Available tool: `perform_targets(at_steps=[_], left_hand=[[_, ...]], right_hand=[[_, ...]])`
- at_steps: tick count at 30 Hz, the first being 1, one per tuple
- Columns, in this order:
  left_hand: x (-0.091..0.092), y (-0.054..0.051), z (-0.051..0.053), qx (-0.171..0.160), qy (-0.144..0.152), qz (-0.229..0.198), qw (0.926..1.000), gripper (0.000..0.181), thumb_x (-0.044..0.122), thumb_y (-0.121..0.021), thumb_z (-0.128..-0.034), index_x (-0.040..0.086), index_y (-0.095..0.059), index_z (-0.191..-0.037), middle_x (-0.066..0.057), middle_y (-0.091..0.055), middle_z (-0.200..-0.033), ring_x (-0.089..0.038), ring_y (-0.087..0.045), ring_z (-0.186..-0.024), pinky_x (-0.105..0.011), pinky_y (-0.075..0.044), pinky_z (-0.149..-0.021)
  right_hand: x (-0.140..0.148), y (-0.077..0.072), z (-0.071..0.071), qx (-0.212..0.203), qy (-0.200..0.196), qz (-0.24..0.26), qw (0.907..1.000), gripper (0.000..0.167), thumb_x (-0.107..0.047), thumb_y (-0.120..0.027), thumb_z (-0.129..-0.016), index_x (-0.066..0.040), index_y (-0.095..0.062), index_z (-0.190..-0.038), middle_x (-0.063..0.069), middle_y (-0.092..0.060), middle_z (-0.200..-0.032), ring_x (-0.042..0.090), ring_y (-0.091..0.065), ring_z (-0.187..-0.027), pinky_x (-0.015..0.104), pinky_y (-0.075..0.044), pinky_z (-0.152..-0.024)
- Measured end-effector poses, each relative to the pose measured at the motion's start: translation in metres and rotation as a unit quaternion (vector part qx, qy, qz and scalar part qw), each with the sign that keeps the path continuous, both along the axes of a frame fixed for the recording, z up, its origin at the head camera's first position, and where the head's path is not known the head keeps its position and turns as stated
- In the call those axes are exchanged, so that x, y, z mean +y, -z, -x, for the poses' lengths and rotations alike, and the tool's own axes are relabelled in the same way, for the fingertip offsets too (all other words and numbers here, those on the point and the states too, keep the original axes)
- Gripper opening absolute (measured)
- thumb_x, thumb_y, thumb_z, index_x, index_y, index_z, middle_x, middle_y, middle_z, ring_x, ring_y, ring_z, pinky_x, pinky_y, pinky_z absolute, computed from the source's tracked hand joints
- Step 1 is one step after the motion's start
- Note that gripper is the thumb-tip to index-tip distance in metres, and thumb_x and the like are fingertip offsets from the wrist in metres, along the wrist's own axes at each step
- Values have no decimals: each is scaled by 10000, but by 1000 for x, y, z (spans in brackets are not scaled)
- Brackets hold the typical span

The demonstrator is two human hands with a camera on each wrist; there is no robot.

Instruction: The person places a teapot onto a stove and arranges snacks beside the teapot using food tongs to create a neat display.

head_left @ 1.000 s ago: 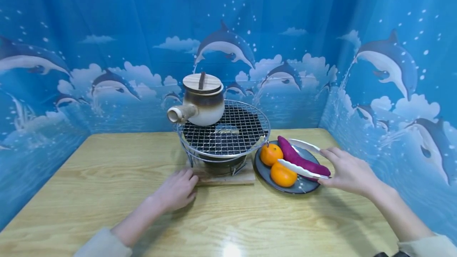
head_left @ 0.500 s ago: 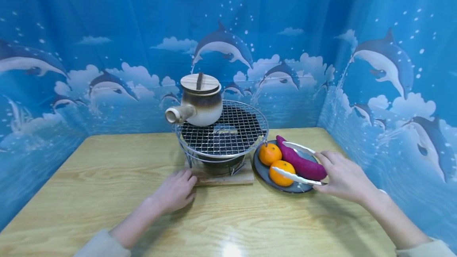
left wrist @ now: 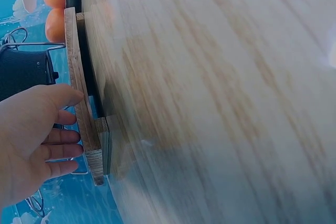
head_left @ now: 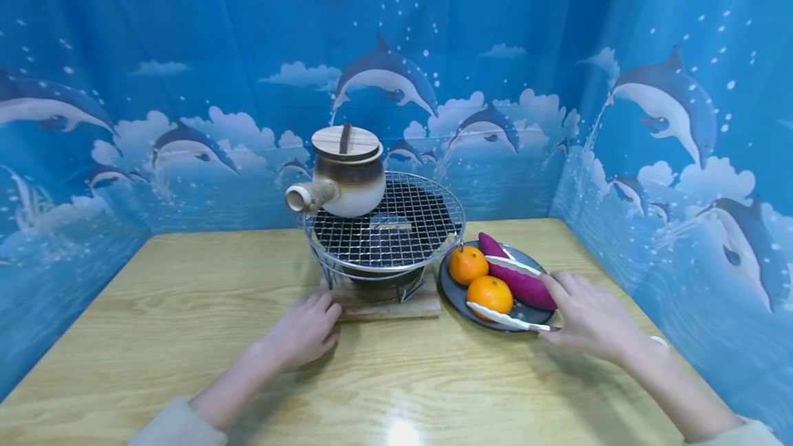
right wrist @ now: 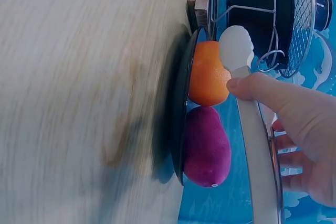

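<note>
My right hand (head_left: 588, 315) holds a pair of tongs (head_left: 511, 322) with white scalloped heads, thumb on one arm and fingers at the other. The tongs' arms are spread. One head lies at the near side of the front mandarin (head_left: 489, 294), and the other crosses over the purple sweet potato (head_left: 529, 288) behind it. A second mandarin (head_left: 468, 265) sits farther back on the dark plate (head_left: 453, 299). My left hand (head_left: 303, 331) rests at the left front corner of the wooden board (head_left: 396, 310); in the left wrist view its fingertips (left wrist: 69, 152) touch the board.
On the board stands a small dark stove (right wrist: 260, 11) with a round wire grill (head_left: 396, 243) on top. A lidded clay pot (head_left: 353, 184) sits on the grill's left, its handle pointing left. Blue dolphin curtains (head_left: 248, 54) border the table (head_left: 186, 308).
The tongs have shifted left and toward me. Their near head has gone from over the sweet potato and front mandarin to that mandarin's near side. My left hand stays by the board.
</note>
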State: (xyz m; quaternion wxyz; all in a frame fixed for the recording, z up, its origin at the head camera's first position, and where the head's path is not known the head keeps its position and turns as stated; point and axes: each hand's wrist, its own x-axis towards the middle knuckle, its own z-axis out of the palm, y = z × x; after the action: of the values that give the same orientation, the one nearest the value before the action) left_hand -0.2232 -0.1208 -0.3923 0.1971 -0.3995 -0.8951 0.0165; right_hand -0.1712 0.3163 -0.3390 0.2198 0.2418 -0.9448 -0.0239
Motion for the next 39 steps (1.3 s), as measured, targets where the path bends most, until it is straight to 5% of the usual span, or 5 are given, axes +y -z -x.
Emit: perform_targets(at_steps=[39], left_hand=[[-1, 3, 2, 137, 38, -53, 9999, 262, 219, -700, -734, 52, -509, -798, -71, -466, -782, -263, -539, -750, -393, -456, -657]], right_hand=[[-1, 17, -2, 203, -97, -249, 9994, 730, -349, -813, -521, 88, -556, -1046, 176, -543, -947, 354, -541, -818, 479, -484, -701]])
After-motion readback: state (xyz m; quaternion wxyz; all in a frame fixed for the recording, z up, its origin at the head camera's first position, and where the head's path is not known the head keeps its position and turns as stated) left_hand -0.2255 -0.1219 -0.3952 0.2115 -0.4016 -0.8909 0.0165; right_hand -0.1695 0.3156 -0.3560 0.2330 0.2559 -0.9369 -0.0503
